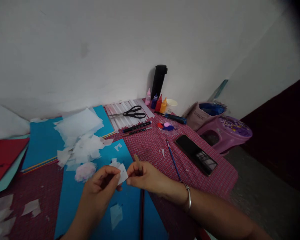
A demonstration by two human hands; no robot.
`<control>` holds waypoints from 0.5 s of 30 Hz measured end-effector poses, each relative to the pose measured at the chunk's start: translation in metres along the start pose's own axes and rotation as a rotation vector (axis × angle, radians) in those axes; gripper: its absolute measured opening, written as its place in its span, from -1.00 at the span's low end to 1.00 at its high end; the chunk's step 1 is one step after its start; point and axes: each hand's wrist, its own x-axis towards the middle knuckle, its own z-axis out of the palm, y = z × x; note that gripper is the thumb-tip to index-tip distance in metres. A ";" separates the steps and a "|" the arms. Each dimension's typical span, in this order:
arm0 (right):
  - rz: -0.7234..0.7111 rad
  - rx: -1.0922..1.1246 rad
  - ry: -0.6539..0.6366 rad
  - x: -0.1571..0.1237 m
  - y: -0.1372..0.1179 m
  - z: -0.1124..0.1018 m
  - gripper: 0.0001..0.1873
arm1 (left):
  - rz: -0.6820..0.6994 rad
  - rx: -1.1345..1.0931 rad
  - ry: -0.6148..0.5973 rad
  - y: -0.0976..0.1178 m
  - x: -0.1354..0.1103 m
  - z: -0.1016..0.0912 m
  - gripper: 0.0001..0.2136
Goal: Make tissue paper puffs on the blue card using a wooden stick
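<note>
My left hand point(101, 188) and my right hand point(146, 176) meet low in the middle of the view, above a blue paper sheet point(76, 196). Both pinch a small piece of white tissue paper point(121, 172) between thumb and fingers. A thin brownish stick point(137, 158) pokes up out of my right fist. A metal bangle point(188, 196) circles my right wrist. A fluffy white and pink tissue ball point(85, 171) lies just left of my left hand. Torn white tissue pieces point(83, 145) are piled further back on the blue sheet.
On the red checked cloth point(150, 146) lie black scissors point(132, 112), pens point(137, 127), a blue paintbrush point(173, 160), a black phone point(196, 154), a paint palette point(166, 126) and small paint bottles point(158, 102) by a black flask point(158, 81). A pink stool point(226, 131) stands right. Red paper point(3, 156) lies left.
</note>
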 end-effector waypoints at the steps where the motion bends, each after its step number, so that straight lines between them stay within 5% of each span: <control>1: 0.003 -0.002 0.003 0.000 0.000 0.000 -0.83 | 0.002 0.005 -0.002 0.001 0.000 0.001 -0.89; 10: 0.048 -0.097 0.048 -0.002 -0.006 0.002 -0.88 | 0.079 0.120 -0.019 -0.004 0.002 0.000 -0.91; 12: 0.049 -0.102 0.058 -0.002 -0.007 0.003 -0.88 | 0.230 0.282 0.014 -0.005 0.002 -0.002 -0.93; 15: 0.035 -0.106 0.081 -0.002 -0.008 0.002 -0.89 | 0.654 0.667 0.179 -0.002 -0.001 -0.004 -0.95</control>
